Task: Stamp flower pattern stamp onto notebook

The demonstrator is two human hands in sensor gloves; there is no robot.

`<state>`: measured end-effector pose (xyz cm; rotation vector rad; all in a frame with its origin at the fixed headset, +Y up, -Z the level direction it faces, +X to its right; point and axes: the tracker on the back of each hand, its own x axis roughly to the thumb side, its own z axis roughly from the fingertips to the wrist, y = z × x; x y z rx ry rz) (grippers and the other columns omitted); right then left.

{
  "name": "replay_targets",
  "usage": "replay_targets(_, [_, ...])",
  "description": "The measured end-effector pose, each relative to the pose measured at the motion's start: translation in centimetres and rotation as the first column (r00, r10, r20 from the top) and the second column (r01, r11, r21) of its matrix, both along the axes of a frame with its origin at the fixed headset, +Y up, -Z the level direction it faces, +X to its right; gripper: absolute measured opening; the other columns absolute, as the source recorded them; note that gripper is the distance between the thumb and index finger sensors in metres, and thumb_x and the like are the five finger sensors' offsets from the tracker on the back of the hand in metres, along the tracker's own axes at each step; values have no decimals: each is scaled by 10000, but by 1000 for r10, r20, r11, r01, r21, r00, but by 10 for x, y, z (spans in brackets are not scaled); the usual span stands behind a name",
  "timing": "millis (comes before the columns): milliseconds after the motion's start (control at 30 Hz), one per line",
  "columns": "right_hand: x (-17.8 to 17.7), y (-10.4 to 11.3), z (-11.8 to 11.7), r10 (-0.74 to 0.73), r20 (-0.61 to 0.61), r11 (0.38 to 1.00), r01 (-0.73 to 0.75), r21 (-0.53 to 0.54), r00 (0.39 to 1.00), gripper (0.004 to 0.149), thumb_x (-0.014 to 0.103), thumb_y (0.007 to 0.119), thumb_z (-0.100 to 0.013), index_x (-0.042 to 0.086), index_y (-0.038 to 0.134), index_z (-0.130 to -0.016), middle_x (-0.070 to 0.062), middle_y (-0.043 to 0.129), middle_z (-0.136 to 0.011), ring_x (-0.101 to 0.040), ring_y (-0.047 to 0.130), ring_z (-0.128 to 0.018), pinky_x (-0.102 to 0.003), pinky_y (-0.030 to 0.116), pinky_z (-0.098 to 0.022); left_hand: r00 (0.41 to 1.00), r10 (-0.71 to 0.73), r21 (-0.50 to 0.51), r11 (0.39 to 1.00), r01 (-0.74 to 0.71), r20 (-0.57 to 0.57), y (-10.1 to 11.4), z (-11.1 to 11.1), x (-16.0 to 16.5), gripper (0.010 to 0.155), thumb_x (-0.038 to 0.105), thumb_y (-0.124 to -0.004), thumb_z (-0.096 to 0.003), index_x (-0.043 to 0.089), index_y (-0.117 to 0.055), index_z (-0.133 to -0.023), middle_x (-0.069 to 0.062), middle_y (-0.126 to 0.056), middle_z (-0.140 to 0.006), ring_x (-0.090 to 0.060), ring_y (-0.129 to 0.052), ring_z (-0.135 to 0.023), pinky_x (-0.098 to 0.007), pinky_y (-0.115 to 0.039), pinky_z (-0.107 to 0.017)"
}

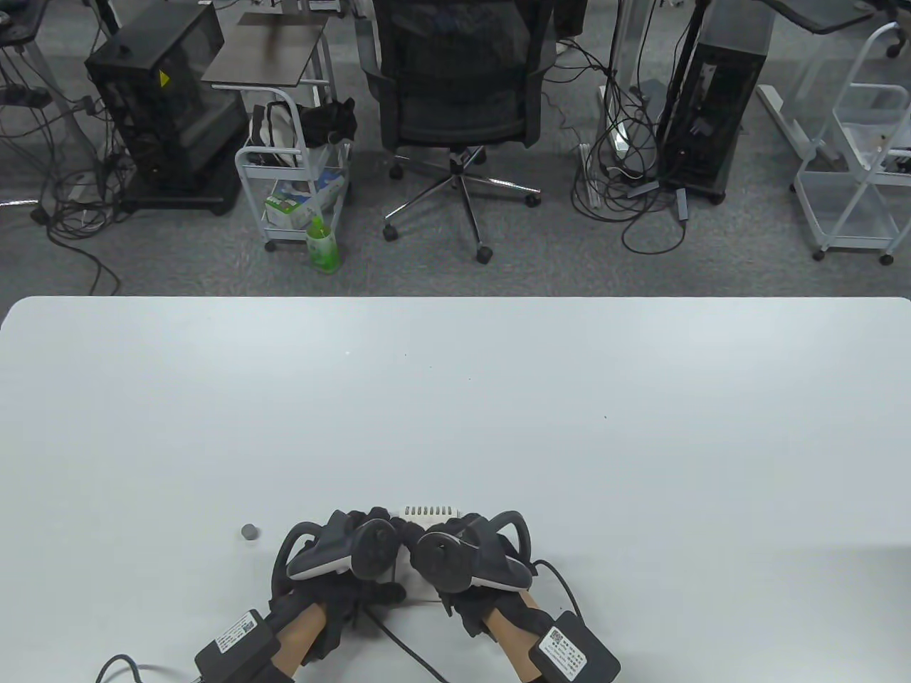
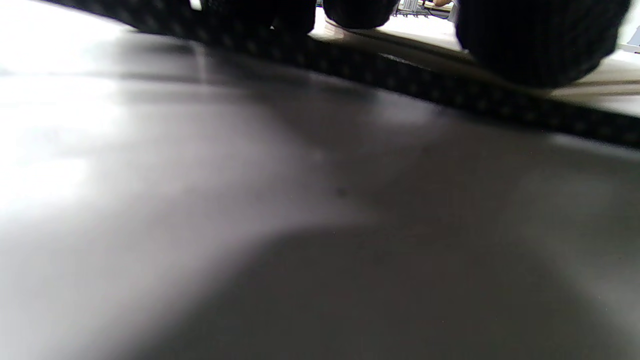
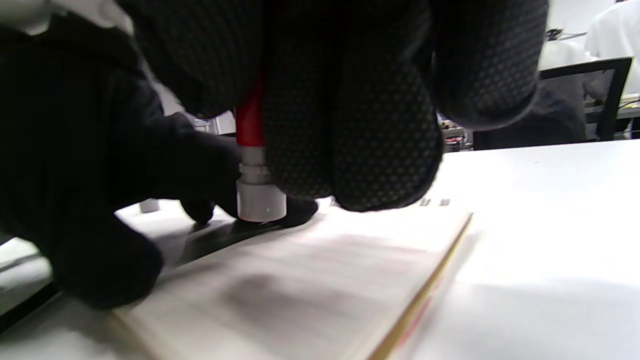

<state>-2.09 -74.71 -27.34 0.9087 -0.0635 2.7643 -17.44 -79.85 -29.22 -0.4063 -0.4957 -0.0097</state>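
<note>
The small spiral notebook (image 1: 432, 513) lies open at the table's near edge, mostly hidden under both hands; its page shows in the right wrist view (image 3: 310, 280). My right hand (image 1: 466, 562) grips the stamp (image 3: 256, 175), which has a red body and a white base, upright with its base down on the page. My left hand (image 1: 341, 555) rests on the notebook's left side; its fingers (image 3: 75, 200) touch the page beside the stamp. The left wrist view shows only blurred dark fingertips (image 2: 530, 45) and a grey surface.
A small grey cap (image 1: 249, 531) lies on the white table (image 1: 455, 398) to the left of my left hand. Glove cables trail off the near edge. A chair, carts and computers stand on the floor beyond the far edge.
</note>
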Motion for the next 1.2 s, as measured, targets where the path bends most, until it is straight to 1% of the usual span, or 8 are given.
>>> replay_targets(67, [-5,-3,1,13,-12,1000,-13,1,1000,455,301,831,-403,203,841,-847,-142,985,-643,-313,1069,-478,-559,793,-497,1000,-1,0,1000,1,0,0,0,0,903,624,-707,-332,211,-381,-1065,-135,-330,-1118,-390,-405,-983,-617,-480,-656])
replay_targets(100, [-6,-3,1,17,-13,1000,-17,2,1000,455,300,831,-403,202,842,-847,-142,985,-644,-312,1068,-480,-560,792,-498,1000,-1,0,1000,1,0,0,0,0,902,624,-707,-331,213,-382,-1065,-115,-332,-1119,-389,-406,-982,-617,-481,-655])
replay_targets(400, [-11,-9,0,50,-19,999,-50,1,999,455,301,833,-402,202,843,-846,-142,985,-642,-313,1068,-480,-560,793,-497,1000,-1,0,1000,1,1,0,0,0,901,624,-704,-333,213,-378,-1065,-114,-329,-1120,-389,-402,-983,-616,-479,-657])
replay_targets(533, [-13,-11,0,87,-30,996,-86,24,996,455,304,831,-403,208,841,-847,-136,985,-645,-307,1068,-484,-558,794,-499,1000,-1,0,1000,1,1,0,0,0,903,626,-703,-333,213,-375,-1066,-115,-326,-1120,-390,-400,-983,-617,-477,-657])
replay_targets(733, [-13,-12,0,62,-29,998,-62,7,998,456,303,831,-404,203,839,-849,-140,984,-645,-311,1068,-481,-560,793,-498,1000,-1,0,1000,1,1,0,0,0,902,625,-701,-334,212,-374,-1066,-114,-325,-1120,-389,-398,-984,-617,-476,-657])
replay_targets(1033, [-18,-14,1,70,-23,997,-70,-15,997,455,288,828,-407,180,831,-850,-163,977,-639,-322,1064,-477,-560,793,-497,1000,-1,0,1000,1,1,0,0,0,903,626,-699,-334,213,-372,-1069,-116,-321,-1120,-389,-394,-985,-616,-474,-659])
replay_targets(1133, [-19,-16,2,68,-8,998,-68,-4,998,453,283,830,-403,174,834,-844,-175,980,-620,-317,1066,-452,-545,801,-486,1000,-1,0,1000,1,1,0,0,0,903,628,-696,-334,216,-371,-1069,-112,-320,-1121,-386,-390,-986,-614,-472,-660])
replay_targets(1200, [-20,-16,1,70,5,997,-69,-30,998,452,278,828,-406,174,832,-846,-183,974,-619,-316,1062,-447,-534,803,-486,1000,4,1,1000,-4,0,1,0,0,901,624,-708,-334,208,-393,-1069,-113,-332,-1121,-390,-404,-984,-618,-479,-657])
